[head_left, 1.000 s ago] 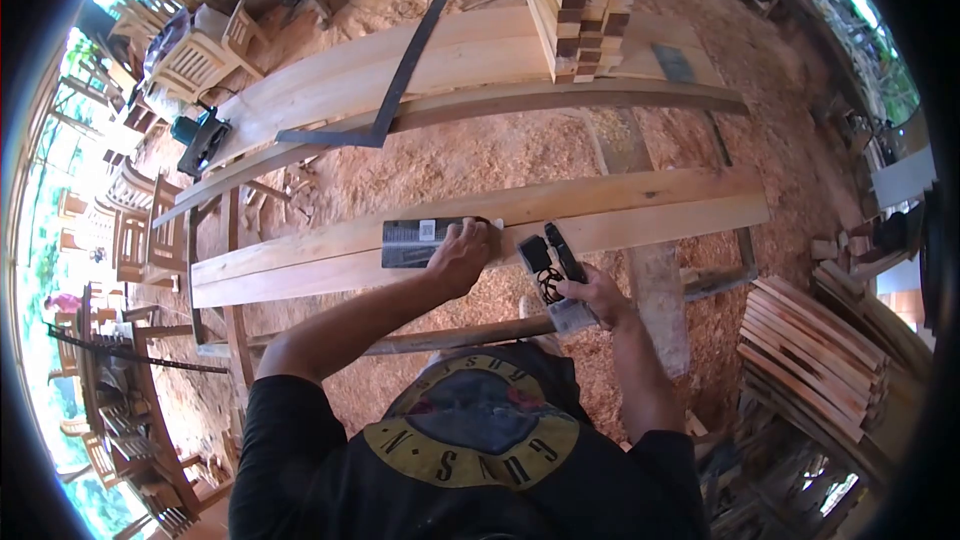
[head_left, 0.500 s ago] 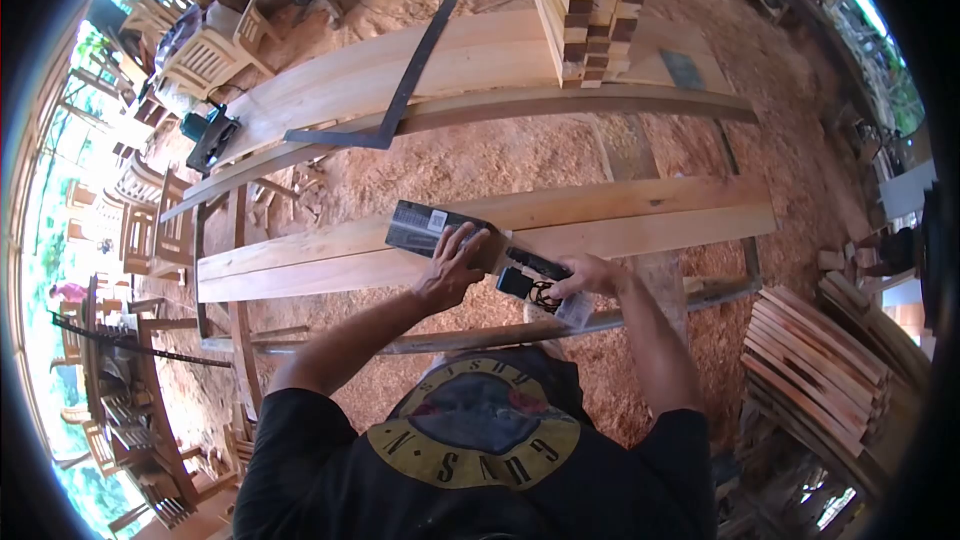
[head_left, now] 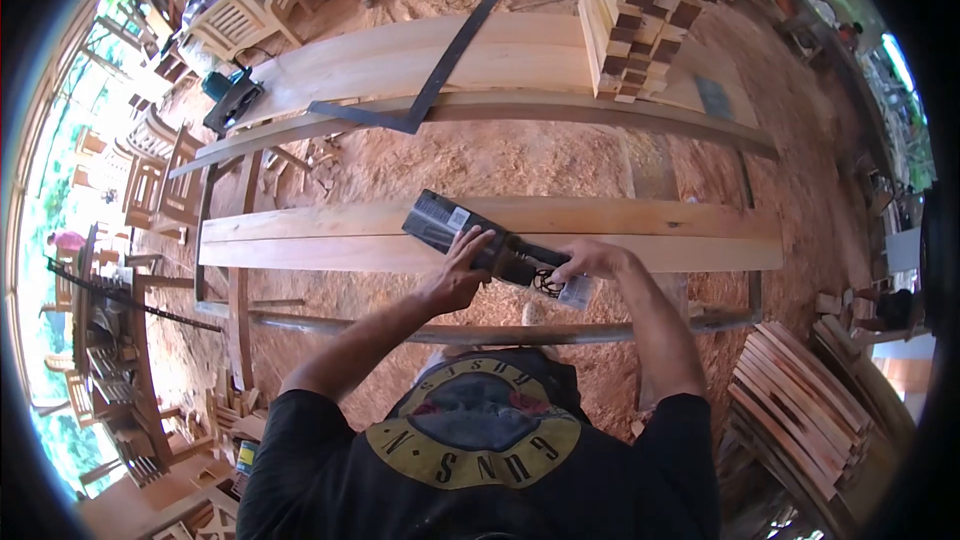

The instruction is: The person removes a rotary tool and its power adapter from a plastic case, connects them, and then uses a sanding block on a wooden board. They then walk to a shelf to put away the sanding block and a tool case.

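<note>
A dark cardboard box [head_left: 432, 220] with a white label is tilted over the two planks in front of me. My left hand [head_left: 462, 268] is closed round the box near its right end. At that end, my right hand [head_left: 597, 262] grips a black corded device [head_left: 540, 255], whose exact kind I cannot make out. Its coiled black cord [head_left: 546, 283] and a pale leaflet or plastic wrap [head_left: 576, 292] hang below my right fingers. How far the device sits inside the box is partly hidden by my hands.
Two long planks [head_left: 330, 252] lie across a metal frame [head_left: 480, 333]. Behind them, a wide board carries a metal square [head_left: 440, 80], a teal power tool [head_left: 232, 100] and stacked timber [head_left: 640, 40]. More boards [head_left: 800, 405] are piled at right; shavings cover the floor.
The device and its cord have moved leftward into or against the box's end, so less of them shows. My view has shifted slightly. Both hands keep their holds.
</note>
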The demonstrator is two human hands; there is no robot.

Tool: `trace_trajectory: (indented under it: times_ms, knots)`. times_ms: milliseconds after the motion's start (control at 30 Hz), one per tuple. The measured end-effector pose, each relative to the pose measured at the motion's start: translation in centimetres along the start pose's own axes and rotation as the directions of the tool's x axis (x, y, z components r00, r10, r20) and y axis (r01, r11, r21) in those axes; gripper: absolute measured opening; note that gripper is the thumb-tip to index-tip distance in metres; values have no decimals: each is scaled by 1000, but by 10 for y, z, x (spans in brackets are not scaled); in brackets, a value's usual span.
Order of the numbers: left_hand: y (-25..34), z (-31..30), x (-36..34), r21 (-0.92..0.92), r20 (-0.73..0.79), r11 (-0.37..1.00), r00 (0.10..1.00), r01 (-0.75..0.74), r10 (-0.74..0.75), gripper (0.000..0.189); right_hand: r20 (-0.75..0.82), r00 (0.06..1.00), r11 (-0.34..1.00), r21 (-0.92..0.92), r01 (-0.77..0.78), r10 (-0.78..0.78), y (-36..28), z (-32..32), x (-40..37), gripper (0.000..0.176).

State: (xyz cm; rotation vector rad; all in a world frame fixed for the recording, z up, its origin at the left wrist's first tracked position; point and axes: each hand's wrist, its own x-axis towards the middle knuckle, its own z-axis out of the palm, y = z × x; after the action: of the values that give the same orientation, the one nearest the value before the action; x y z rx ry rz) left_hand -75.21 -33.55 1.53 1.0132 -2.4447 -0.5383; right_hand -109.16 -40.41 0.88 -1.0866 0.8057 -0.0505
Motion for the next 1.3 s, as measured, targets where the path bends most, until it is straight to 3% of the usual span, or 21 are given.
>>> trace_trajectory:
  times_ms: [233, 333, 633, 733, 833, 933, 1133, 1233, 1300]
  knots:
    - [5, -4, 4, -19, 21, 1000, 1000, -11, 11, 12, -79, 995, 991, -110, -74, 65, -15, 12, 3, 42]
    - [8, -4, 6, 0, 56, 1000, 998, -21, 21, 12, -105, 994, 999, -28, -31, 28, -10, 17, 19, 45]
    - [8, -2, 7, -22, 23, 998, 998, -52, 53, 8, -265, 964, 994, -106, -29, 0, -5, 20, 38, 62]
    - [9, -5, 9, -35, 13, 998, 999, -51, 52, 8, -278, 960, 998, -49, 27, -39, 1, 22, 39, 62]
    - [12, -7, 9, -51, 2, 997, 999, -49, 49, 8, -345, 939, 983, 170, 70, -8, 4, 25, 32, 49]
    - [14, -7, 8, -46, -17, 998, 999, -46, 45, 10, -408, 899, 738, 555, 382, -159, 6, 37, 12, 39]
    - [17, -4, 7, -66, -67, 997, 997, -33, 28, 17, -669, 743, 563, 605, 562, -23, 62, 76, -8, 40]
    - [18, -4, 7, -64, -68, 997, 997, -30, 25, 19, -747, 649, 868, 410, 279, 144, 54, 97, -15, 38]
    - [19, -4, 8, -64, -67, 997, 997, -37, 33, 19, -825, 564, 921, 200, 334, -25, 69, 96, -3, 35]
